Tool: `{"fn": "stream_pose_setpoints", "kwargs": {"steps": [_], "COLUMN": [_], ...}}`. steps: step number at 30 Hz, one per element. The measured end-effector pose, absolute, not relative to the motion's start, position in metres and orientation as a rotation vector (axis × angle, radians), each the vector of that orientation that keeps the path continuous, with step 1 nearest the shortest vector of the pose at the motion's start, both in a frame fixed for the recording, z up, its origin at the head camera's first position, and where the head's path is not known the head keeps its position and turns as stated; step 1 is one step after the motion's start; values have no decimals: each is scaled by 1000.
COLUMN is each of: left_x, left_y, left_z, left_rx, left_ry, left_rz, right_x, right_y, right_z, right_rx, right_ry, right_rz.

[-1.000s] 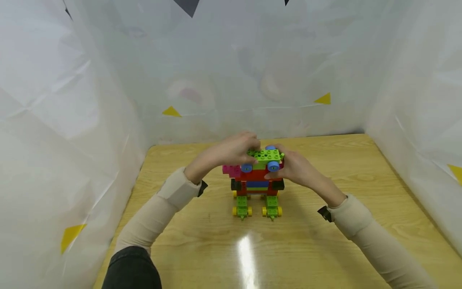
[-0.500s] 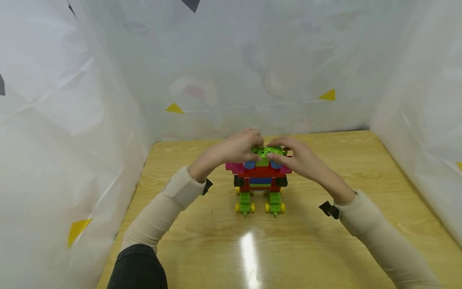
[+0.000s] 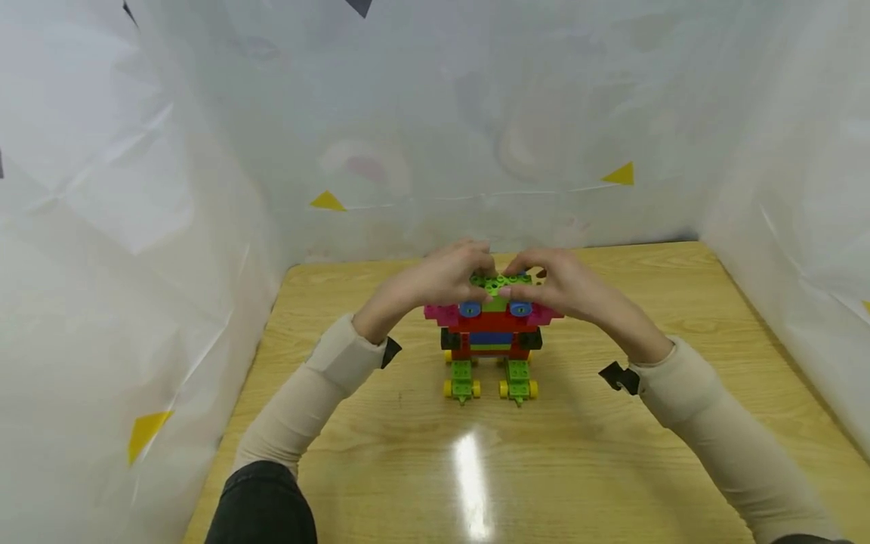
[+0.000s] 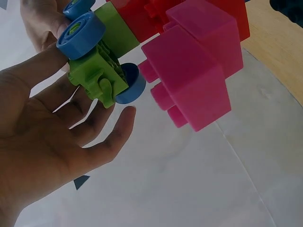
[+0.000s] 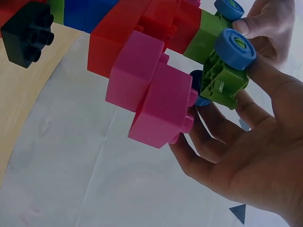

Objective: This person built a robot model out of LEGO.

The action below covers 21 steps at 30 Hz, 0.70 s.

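A toy-brick figure stands on the table, with a red body (image 3: 491,323) and a blue band (image 3: 491,338). At its top lies a green wheeled block (image 3: 501,282) with blue wheels (image 4: 81,35). My left hand (image 3: 445,279) pinches its left end, thumb in front and fingers behind. My right hand (image 3: 567,285) holds its right end likewise, the thumb (image 3: 516,292) along its front. Stepped pink bricks stick out on the left (image 4: 189,66) and right (image 5: 158,101) sides. Two green wheeled feet (image 3: 518,380) with yellow wheels support the figure.
The wooden table (image 3: 381,453) reaches back to a pale sheeted wall (image 3: 435,121). More white sheeting (image 3: 88,264) hangs along the sides, with yellow triangles (image 3: 148,434) on it. Black bricks (image 5: 29,34) jut from the figure's sides.
My right hand has let go of the figure's right side and moved up onto the green wheeled block, uncovering the right pink brick. My left hand keeps its hold. The head view has shifted slightly.
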State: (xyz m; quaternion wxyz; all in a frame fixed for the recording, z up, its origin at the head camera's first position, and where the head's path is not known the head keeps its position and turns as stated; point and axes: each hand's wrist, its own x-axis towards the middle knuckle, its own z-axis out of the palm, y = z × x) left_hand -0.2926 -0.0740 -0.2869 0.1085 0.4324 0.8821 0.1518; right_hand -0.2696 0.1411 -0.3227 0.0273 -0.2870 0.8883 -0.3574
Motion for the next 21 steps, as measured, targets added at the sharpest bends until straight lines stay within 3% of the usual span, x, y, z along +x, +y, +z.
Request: {"fn": "stream_pose_setpoints", "kwargs": {"steps": [21], "left_x": [-300], "left_y": [-70], "left_z": [-288], "left_rx": [1203], "left_ry": [2737], "left_rz": [248], "right_x": [-293], "right_y": [139], "right_z": [-338], "right_rx": [-836], "right_ry": [2683], "right_rz": [-1239]}}
